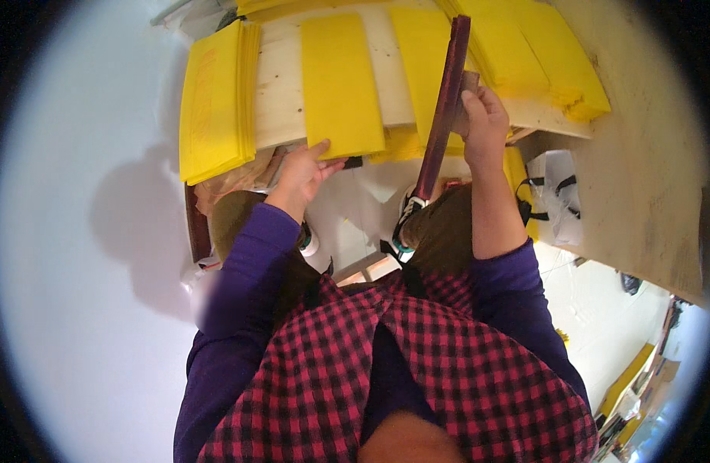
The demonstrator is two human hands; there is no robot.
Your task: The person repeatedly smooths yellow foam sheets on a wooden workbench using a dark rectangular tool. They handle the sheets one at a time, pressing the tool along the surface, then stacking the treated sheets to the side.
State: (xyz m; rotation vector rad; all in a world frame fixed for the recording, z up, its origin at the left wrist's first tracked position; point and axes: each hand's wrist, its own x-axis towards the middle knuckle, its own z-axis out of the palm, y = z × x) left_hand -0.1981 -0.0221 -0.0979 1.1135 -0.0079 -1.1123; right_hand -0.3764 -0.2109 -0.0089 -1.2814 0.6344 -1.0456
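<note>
At the near edge of the knotty, pale wooden desk [278, 77], one flat, rectangular yellow sheet [341, 81] is being pinched at its near left corner by the left hand [299, 174], thumb above and fingers below. One long, straight, dark red bar [444, 104] is being held tilted by its brown block [469, 81], clamped in the right hand [485, 127]. One layered yellow stack [216, 100] is being borne at the left; another yellow piece [418, 62] is being partly hidden by the bar.

Looks like a small workshop: shows in the bare wooden worktop [278, 85], the stacks of flat yellow pieces [216, 100], the hand-held dark-red bar [443, 108] and the loose materials [640, 386] strewn at lower right.
</note>
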